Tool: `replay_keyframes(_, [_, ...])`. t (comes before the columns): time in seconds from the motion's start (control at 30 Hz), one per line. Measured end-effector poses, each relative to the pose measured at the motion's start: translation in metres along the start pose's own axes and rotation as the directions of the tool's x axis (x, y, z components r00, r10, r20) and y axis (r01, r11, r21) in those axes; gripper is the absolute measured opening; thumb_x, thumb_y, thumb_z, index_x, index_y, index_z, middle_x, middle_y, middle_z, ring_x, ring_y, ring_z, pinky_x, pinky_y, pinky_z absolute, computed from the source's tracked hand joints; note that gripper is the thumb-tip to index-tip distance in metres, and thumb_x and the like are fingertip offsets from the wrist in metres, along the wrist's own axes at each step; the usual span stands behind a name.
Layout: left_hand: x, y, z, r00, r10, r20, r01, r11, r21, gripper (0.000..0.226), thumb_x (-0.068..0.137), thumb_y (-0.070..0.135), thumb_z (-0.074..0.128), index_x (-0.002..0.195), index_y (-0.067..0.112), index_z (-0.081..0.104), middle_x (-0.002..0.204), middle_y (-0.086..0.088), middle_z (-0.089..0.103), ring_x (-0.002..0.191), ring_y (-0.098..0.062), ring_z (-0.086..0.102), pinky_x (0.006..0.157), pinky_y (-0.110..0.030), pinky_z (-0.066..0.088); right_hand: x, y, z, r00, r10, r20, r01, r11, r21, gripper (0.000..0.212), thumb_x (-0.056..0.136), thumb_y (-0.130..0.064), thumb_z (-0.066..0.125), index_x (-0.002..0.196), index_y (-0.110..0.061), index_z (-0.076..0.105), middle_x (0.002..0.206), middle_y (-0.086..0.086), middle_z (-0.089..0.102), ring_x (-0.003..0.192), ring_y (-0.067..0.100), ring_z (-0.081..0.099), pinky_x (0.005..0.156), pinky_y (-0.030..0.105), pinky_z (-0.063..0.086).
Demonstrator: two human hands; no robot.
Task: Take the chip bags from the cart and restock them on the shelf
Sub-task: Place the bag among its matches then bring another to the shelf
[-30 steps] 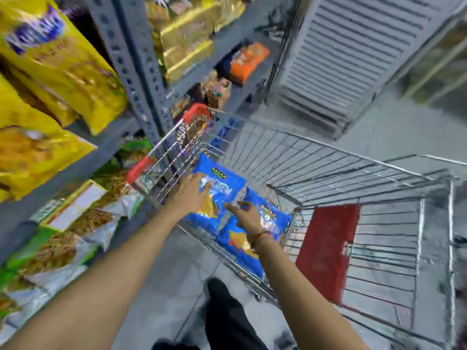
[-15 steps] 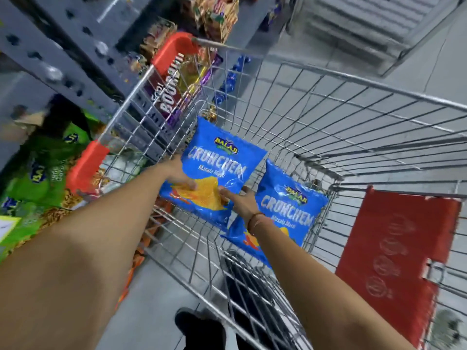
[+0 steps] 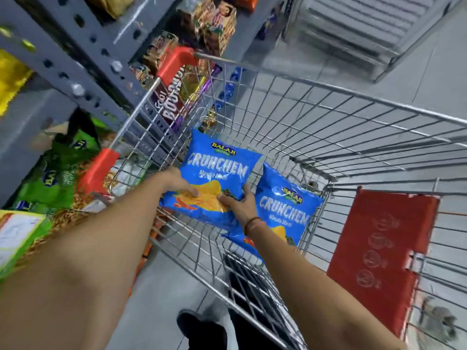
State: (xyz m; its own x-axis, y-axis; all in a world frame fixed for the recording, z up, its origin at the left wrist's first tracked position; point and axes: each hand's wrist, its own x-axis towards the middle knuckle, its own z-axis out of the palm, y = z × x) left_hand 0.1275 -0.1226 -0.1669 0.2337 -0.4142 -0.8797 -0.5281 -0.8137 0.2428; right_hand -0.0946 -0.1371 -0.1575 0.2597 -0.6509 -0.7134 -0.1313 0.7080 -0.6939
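Two blue Crunchem chip bags lie inside the wire shopping cart (image 3: 328,117). My left hand (image 3: 177,184) grips the lower left edge of the nearer blue bag (image 3: 217,170), and my right hand (image 3: 238,204) grips its lower right edge. This bag is raised a little off the cart floor. The second blue bag (image 3: 285,213) leans against the cart's right inner wall, partly behind my right wrist. The grey metal shelf (image 3: 58,69) stands to the left of the cart.
Green snack bags (image 3: 60,173) and a yellow bag (image 3: 10,82) fill the shelf on the left. Boxed snacks (image 3: 212,24) sit on shelves beyond the cart's red corner guard (image 3: 177,61). A red child-seat flap (image 3: 379,248) hangs at the right. My dark shoe (image 3: 202,329) is below.
Both hands have closed on the nearer blue bag and lifted it slightly. The view has tipped down and moved in closer to the cart.
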Motion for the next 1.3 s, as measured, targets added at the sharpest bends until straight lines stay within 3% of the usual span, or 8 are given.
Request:
replay_keyframes(0.17, [-0.075, 0.026, -0.007, 0.999, 0.021, -0.038, -0.025, 0.994, -0.105, 0.123, 0.019, 0.057, 0.088, 0.123, 0.004, 0.049, 0.129, -0.009, 0.057, 0.105, -0.026, 0.06, 0.091, -0.038, 0.051, -0.037, -0.014, -0.003, 0.999, -0.018, -0.04, 0.018, 1.0, 0.0, 0.074, 0.076, -0.004, 0.074, 0.138, -0.007, 0.035, 0.119, -0.001, 0.05, 0.107, 0.021, 0.054, 0.095, 0.036, 0.047])
replay_keyframes(0.27, [-0.112, 0.039, -0.01, 0.991, 0.042, -0.125, -0.055, 0.993, -0.102, 0.102, 0.059, 0.043, 0.084, 0.137, 0.004, 0.03, 0.136, -0.013, 0.043, 0.105, -0.031, 0.052, 0.074, -0.033, 0.048, -0.058, -0.029, -0.006, 0.996, -0.074, -0.049, 0.073, 0.997, -0.017, 0.082, 0.075, -0.011, 0.076, 0.143, -0.01, 0.03, 0.139, -0.001, 0.04, 0.127, 0.023, 0.044, 0.107, 0.041, 0.041])
replay_keyframes(0.47, [-0.175, 0.047, -0.03, 0.948, 0.184, -0.262, -0.226, 0.964, -0.139, 0.107, 0.063, 0.039, 0.082, 0.143, 0.004, 0.02, 0.15, -0.014, 0.031, 0.133, -0.031, 0.037, 0.105, -0.039, 0.037, -0.115, -0.077, -0.008, 0.957, -0.288, -0.026, 0.287, 0.957, -0.043, 0.073, 0.08, -0.008, 0.071, 0.142, -0.009, 0.032, 0.129, -0.005, 0.042, 0.113, 0.012, 0.046, 0.089, 0.02, 0.042])
replay_keyframes(0.63, [-0.251, 0.06, -0.052, 0.864, 0.319, -0.391, -0.421, 0.882, -0.211, 0.082, 0.057, 0.03, 0.088, 0.123, 0.006, 0.043, 0.115, 0.0, 0.057, 0.099, -0.019, 0.053, 0.076, -0.027, 0.043, -0.169, -0.122, 0.001, 0.865, -0.5, -0.045, 0.501, 0.866, 0.008, 0.065, 0.078, -0.004, 0.071, 0.135, -0.009, 0.041, 0.12, -0.006, 0.056, 0.113, 0.013, 0.049, 0.086, 0.013, 0.045])
replay_keyframes(0.77, [-0.327, 0.062, -0.069, 0.715, 0.414, -0.563, -0.595, 0.784, -0.178, 0.065, 0.053, 0.026, 0.09, 0.098, 0.016, 0.044, 0.091, 0.006, 0.057, 0.095, -0.017, 0.055, 0.07, -0.022, 0.051, -0.214, -0.162, 0.012, 0.74, -0.672, -0.02, 0.671, 0.74, -0.041, 0.054, 0.075, -0.011, 0.076, 0.123, -0.017, 0.052, 0.125, 0.004, 0.061, 0.111, 0.01, 0.059, 0.099, 0.031, 0.047])
replay_keyframes(0.9, [-0.409, 0.059, -0.093, 0.522, 0.426, -0.739, -0.697, 0.713, -0.081, 0.079, 0.058, 0.017, 0.088, 0.119, 0.009, 0.039, 0.108, -0.003, 0.052, 0.101, -0.019, 0.053, 0.088, -0.034, 0.045, -0.27, -0.211, 0.032, 0.596, -0.801, 0.054, 0.802, 0.597, 0.005, 0.049, 0.076, -0.012, 0.075, 0.119, -0.022, 0.054, 0.119, -0.011, 0.058, 0.104, -0.01, 0.055, 0.087, 0.002, 0.043])
replay_keyframes(1.07, [-0.518, 0.034, -0.118, 0.218, 0.395, -0.893, -0.785, 0.614, 0.08, 0.08, 0.05, 0.029, 0.091, 0.115, 0.014, 0.047, 0.11, -0.004, 0.06, 0.098, -0.016, 0.057, 0.087, -0.03, 0.045, -0.345, -0.269, 0.07, 0.346, -0.927, 0.146, 0.931, 0.358, 0.066, 0.054, 0.074, -0.016, 0.078, 0.123, -0.014, 0.058, 0.122, 0.002, 0.066, 0.114, 0.012, 0.06, 0.1, 0.027, 0.047])
replay_keyframes(1.3, [-0.636, -0.025, -0.139, -0.12, 0.276, -0.953, -0.813, 0.523, 0.254, 0.107, 0.033, 0.055, 0.077, 0.128, 0.023, 0.041, 0.121, 0.003, 0.059, 0.114, -0.01, 0.055, 0.1, -0.03, 0.043, -0.439, -0.326, 0.139, 0.062, -0.964, 0.257, 0.974, 0.115, 0.196, 0.049, 0.072, -0.018, 0.079, 0.117, -0.017, 0.061, 0.115, 0.0, 0.069, 0.11, 0.013, 0.063, 0.099, 0.036, 0.049])
